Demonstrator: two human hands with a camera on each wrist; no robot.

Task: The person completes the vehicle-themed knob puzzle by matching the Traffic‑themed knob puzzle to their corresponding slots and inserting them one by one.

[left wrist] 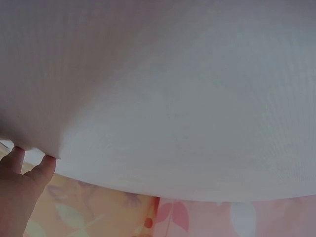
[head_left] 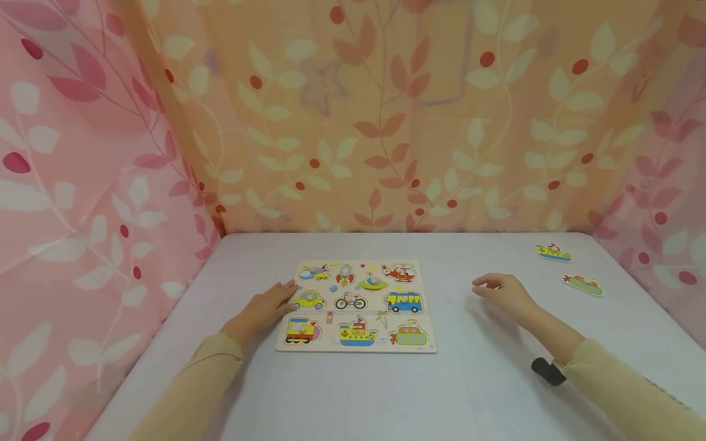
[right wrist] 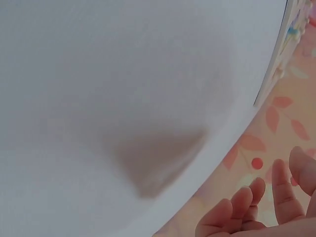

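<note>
A wooden knob puzzle board (head_left: 353, 349) with vehicle pictures lies flat on the table. My left hand (head_left: 265, 309) is at its left edge, fingertips touching the board's side. In the left wrist view, two fingers (left wrist: 48, 165) reach to that edge. To the right of the board my right hand (head_left: 507, 294) hovers over the table with loosely bent fingers, holding nothing. The right wrist view shows its fingers (right wrist: 284, 197) apart and a shadow below. Beyond this hand lie a boat piece (head_left: 554, 252) and a submarine piece (head_left: 583, 284), each with a knob.
On the board sit knobbed pieces such as a train (head_left: 301, 331), a bus (head_left: 403, 302) and a helicopter (head_left: 399, 273). The boat picture (head_left: 357, 334) and submarine picture (head_left: 410, 334) show no knobs. Patterned curtains (head_left: 353, 122) stand behind and beside the white table (head_left: 353, 398).
</note>
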